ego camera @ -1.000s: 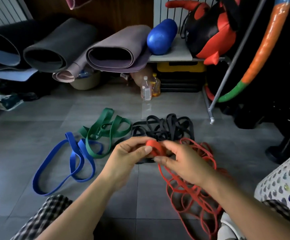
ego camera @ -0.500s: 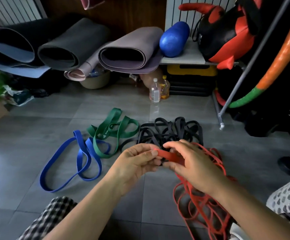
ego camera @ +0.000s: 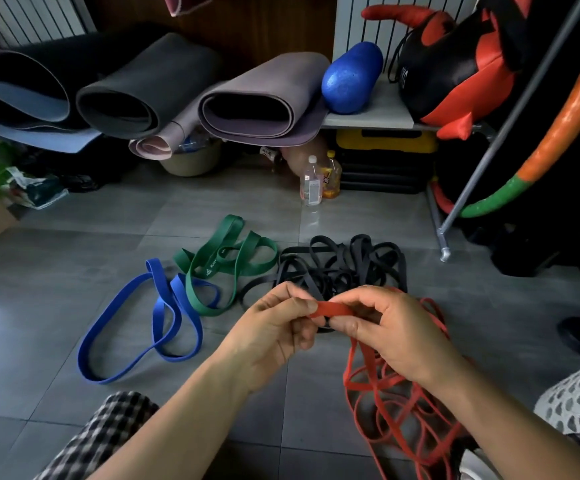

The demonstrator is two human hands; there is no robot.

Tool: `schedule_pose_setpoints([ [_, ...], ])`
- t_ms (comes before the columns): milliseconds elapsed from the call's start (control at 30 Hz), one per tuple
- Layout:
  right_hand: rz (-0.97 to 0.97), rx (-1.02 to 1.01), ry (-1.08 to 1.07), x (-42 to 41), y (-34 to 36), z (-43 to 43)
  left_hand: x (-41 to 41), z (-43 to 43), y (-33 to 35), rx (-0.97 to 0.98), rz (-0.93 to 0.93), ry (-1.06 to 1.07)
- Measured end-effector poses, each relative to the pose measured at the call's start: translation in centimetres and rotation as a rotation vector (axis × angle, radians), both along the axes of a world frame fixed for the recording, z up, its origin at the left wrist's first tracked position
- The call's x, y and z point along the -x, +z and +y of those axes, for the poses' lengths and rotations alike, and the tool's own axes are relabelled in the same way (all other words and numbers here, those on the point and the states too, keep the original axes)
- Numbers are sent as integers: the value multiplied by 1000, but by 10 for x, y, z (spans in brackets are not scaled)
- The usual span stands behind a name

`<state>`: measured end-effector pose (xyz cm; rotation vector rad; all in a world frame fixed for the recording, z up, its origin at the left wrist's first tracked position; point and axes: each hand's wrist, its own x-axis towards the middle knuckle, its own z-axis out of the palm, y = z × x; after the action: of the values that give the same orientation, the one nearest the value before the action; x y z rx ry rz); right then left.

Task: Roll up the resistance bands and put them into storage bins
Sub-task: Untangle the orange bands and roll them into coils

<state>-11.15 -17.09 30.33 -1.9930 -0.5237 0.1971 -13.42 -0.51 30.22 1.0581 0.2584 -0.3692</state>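
Red band (ego camera: 333, 309) stretched flat between left hand (ego camera: 274, 336) and right hand (ego camera: 390, 332), both hands pinching it.

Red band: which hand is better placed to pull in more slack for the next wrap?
Probably the right hand. The red band hangs from its fingers to the loose pile beneath that wrist, while the left hand only pinches the held stretch's other end.

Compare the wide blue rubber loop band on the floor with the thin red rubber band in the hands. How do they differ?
The blue band is wider; the red band is narrower. The blue band lies untouched on the grey tiled floor; the red band is pinched between the left hand and the right hand, its rest tangled below. Both are flat elastic bands.
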Motion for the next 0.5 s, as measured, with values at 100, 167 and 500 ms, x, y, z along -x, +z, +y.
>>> schedule_pose_setpoints([
  [100, 88, -91, 1, 1, 4, 1, 1, -1, 0, 92, 17, 15],
  [167, 96, -86, 9, 0, 8, -1, 1, -2, 1, 80, -37, 1],
  [500, -124, 306, 9, 0, 6, -6, 4, 3, -7, -841, -480, -103],
])
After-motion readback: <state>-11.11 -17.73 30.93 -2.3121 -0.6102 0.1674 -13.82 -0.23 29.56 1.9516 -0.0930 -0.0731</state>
